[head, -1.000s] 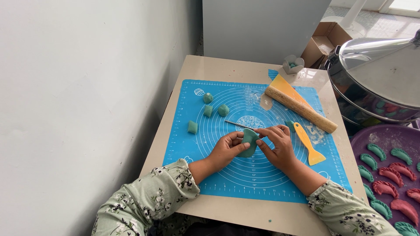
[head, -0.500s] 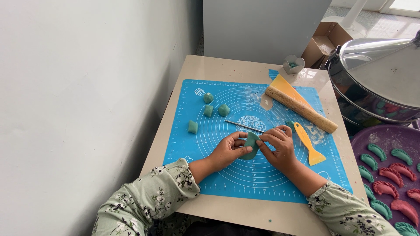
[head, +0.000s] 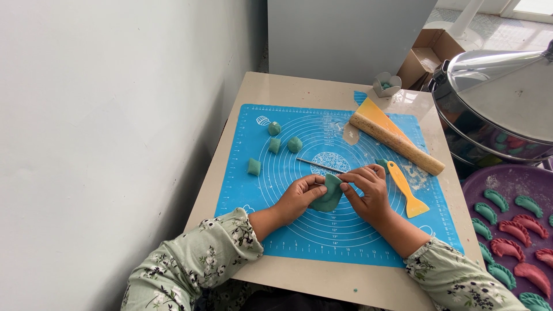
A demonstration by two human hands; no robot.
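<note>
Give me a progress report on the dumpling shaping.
Done: green and pink crescent dumplings lie in rows on the purple round tray. In hand: the left hand and right hand pinch a folded green dough piece over the blue silicone mat. Left: four small green dough lumps wait unshaped on the mat.

— What sort of place is this?
— A home kitchen corner: blue baking mat (head: 253,201) on a small table (head: 299,86), rolling pin (head: 397,144), steel steamer (head: 495,103), tray of dumplings (head: 478,184).
</note>
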